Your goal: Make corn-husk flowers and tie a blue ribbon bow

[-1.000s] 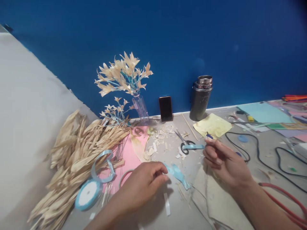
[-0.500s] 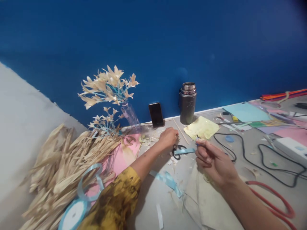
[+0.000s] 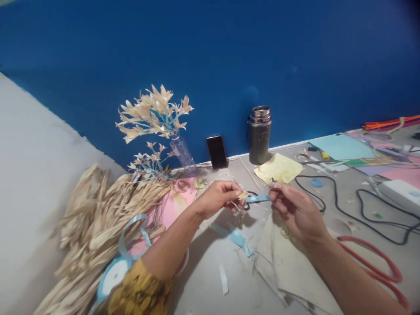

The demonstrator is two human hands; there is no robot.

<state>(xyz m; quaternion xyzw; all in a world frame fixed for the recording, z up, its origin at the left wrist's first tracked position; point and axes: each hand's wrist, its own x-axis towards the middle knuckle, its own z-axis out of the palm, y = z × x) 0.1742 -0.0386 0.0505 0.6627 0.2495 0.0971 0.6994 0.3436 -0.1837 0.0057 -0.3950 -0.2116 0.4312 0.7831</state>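
Observation:
My left hand (image 3: 218,197) pinches a small cream piece of dried husk (image 3: 243,196) between thumb and fingertips. Black-handled scissors (image 3: 252,193) lie just beyond it, partly hidden. A light blue ribbon strip (image 3: 257,199) crosses the scissors and reaches toward my right hand (image 3: 295,210); whether that hand touches it is unclear. My right fingers are closed on a slim thing with a dark tip (image 3: 273,180), too small to name. Below my hands lies another piece of blue ribbon (image 3: 241,243) beside thin stems.
Dried husks (image 3: 88,218) and a ribbon spool (image 3: 113,278) fill the left. Husk flowers (image 3: 154,111) stand in a clear vase (image 3: 183,153). A phone (image 3: 216,152) and flask (image 3: 260,138) stand by the wall. Yellow paper (image 3: 278,168), black cable (image 3: 336,205) and red cord (image 3: 377,256) lie rightward.
My left hand has drawn back from the scraps near the scissors, and a small husk piece now shows in its fingertips. My right hand stays nearly in place. The view has shifted slightly.

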